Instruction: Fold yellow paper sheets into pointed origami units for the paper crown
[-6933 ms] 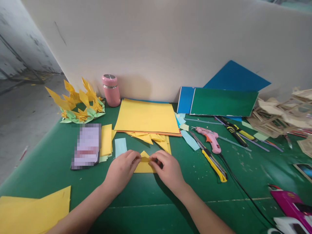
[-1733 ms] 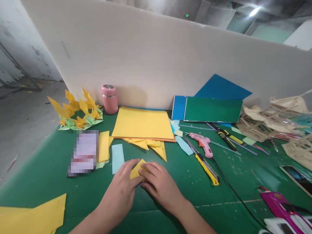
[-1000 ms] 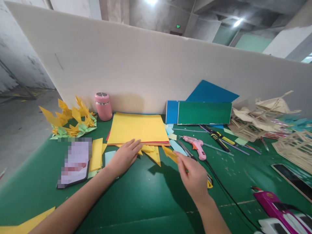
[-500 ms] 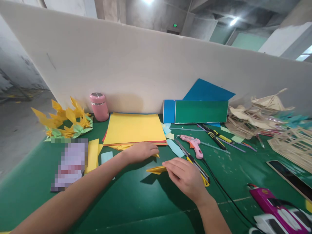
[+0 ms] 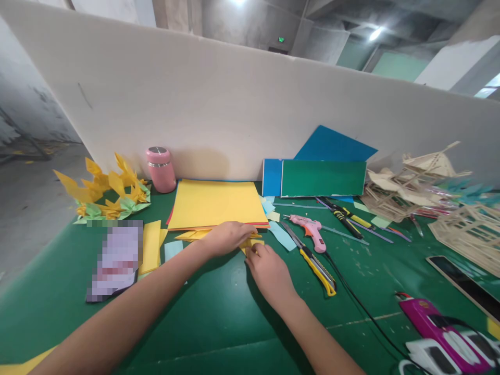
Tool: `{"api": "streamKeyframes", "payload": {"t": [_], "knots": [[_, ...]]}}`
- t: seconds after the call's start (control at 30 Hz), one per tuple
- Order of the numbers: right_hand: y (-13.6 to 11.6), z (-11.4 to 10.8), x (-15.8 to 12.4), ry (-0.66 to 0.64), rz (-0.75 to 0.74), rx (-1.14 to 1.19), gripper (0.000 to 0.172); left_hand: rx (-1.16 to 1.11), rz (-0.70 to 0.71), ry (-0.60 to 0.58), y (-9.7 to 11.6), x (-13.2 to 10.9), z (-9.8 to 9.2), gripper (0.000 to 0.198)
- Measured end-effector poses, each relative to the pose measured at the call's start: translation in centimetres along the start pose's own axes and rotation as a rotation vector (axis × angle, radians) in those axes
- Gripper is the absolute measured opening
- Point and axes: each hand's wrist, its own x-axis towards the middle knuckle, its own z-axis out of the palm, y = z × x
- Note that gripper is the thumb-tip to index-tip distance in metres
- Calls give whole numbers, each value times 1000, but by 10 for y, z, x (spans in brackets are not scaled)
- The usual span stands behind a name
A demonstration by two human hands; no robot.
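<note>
Both my hands meet at a small folded piece of yellow paper (image 5: pixel 245 246), just in front of the paper stack. Fingers of my left hand (image 5: pixel 226 240) are closed over its far side. My right hand (image 5: pixel 270 272) pinches it from the near right, thumb and fingertips together. My fingers hide part of the fold. Left of them, more folded yellow paper pieces (image 5: pixel 191 235) lie along the front of the stack of coloured sheets (image 5: pixel 219 204), which has yellow on top.
At left are a yellow paper crown (image 5: pixel 117 185), a pink flask (image 5: pixel 162 172), a blurred-out phone-like item (image 5: pixel 117 255) and yellow strips (image 5: pixel 150 247). At right lie a utility knife (image 5: pixel 318 268), a pink glue gun (image 5: pixel 310 232) with its cord, pliers (image 5: pixel 346 219) and wooden models (image 5: pixel 394 192).
My right hand has moved left and away from me, bringing its folded yellow paper to my left hand. The left hand has shifted only slightly.
</note>
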Motion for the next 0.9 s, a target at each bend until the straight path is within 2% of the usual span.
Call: {"api": "streamKeyframes", "payload": {"t": [0.07,0.17,0.27,0.33,0.4,0.53,0.67,0.9], "knots": [[2,5,8,25,24,7,19,-23,24,5,3,-4,-3,23],[10,0,7,66,23,61,24,-30,-5,52,6,-22,-6,35],[17,-15,-2,142,35,116,27,-5,-125,139,3,-50,-7,45],[19,-22,-5,267,29,215,26,24,-230,193,-3,-67,-6,43],[16,-25,-3,305,3,266,26,54,-303,218,-10,-79,-5,40],[3,-14,7,226,-69,317,31,89,-351,227,-20,-85,-2,33],[-4,0,18,125,-97,307,36,87,-358,254,-20,-83,-1,29],[-10,6,37,16,-113,311,38,104,-456,358,-1,-94,-7,35]]}}
